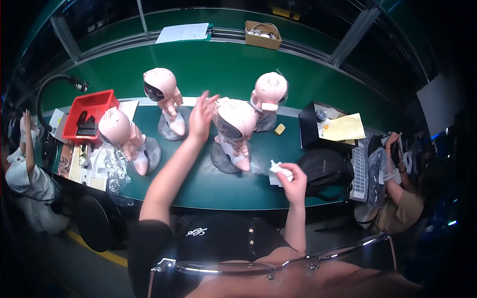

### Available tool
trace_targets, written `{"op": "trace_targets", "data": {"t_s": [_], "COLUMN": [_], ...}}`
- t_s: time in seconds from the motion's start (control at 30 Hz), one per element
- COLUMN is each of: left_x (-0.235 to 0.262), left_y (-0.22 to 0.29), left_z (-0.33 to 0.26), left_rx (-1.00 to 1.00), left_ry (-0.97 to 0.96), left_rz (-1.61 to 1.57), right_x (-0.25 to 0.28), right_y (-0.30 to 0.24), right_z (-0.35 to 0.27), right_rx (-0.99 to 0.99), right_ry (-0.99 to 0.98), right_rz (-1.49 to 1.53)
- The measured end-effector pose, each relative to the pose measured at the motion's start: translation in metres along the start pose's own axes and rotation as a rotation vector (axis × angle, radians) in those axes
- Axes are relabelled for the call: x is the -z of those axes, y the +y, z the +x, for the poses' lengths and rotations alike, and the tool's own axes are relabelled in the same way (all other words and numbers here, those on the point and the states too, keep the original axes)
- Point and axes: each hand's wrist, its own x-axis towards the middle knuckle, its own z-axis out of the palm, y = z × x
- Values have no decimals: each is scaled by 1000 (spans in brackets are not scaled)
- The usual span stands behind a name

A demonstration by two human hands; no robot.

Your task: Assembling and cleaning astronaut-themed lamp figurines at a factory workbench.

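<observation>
A pink astronaut figure [234, 119] with a dark visor stands on a grey rocky base in front of me. My left hand [201, 119] is raised at the left side of its helmet, fingers stretched out and holding nothing; I cannot tell whether the fingertips touch the helmet. To the right of the base, low over the table, my right hand [294, 183] pinches a crumpled white tissue [282, 171]. Three similar figures stand around: one at far left [119, 131], one behind my left arm [163, 92], and one at back right [271, 92].
A red bin [89, 113] with dark parts is at the left, beside clear plastic wrap [117, 169]. A small yellow block [280, 129], a black box [310, 124] and a black bag [323, 171] lie right. Other people sit at both sides. A cardboard box [262, 39] stands behind.
</observation>
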Motion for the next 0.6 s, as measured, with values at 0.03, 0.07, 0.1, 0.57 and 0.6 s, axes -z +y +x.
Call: {"op": "trace_targets", "data": {"t_s": [0.03, 0.07, 0.1, 0.57, 0.6], "left_x": [-10, -10, -24, -85, -84], "left_y": [6, 15, 27, 29, 29], "left_z": [-30, -58, -78, -84, -84], "left_rx": [-87, -310, -457, -782, -786], "left_ry": [232, 178, 152, -52, -63], "left_rz": [144, 287, 465, 932, 923], "right_x": [-3, -10, -19, -56, -49], "right_y": [-13, -27, -44, -92, -81], "right_z": [5, 15, 26, 58, 57], "right_rx": [-45, 58, 110, 656, 558], "right_ry": [38, 57, 73, -201, -269], "right_rz": [162, 206, 193, -637, -709]}}
